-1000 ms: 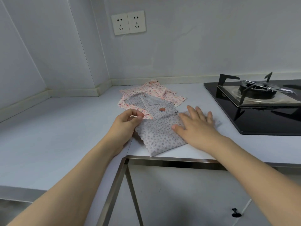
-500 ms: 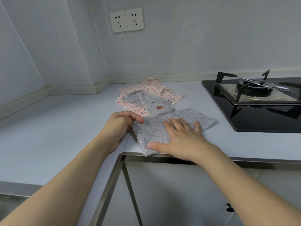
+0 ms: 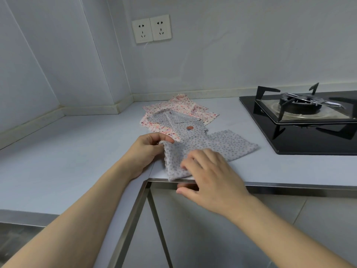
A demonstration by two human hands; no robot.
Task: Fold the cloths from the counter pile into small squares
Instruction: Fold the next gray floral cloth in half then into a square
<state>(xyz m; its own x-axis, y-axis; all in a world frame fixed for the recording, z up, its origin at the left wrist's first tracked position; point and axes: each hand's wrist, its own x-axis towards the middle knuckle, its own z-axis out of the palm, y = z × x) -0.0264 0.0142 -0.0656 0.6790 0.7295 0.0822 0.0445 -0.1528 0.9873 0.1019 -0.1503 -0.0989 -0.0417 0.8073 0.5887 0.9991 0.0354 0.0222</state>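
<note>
Your right hand has slid back off the grey cloth to its near corner at the surface edge, fingers loosely curled, ready to fold. Your left hand pinches the far-left corner. Beyond lie the pile, a stove and wall sockets.

A soft, matt, nubby cloth with pinked edges is seen on the smooth matt surface, which is edged in brushed metal trim. The hob is finished in glossy black glass.
</note>
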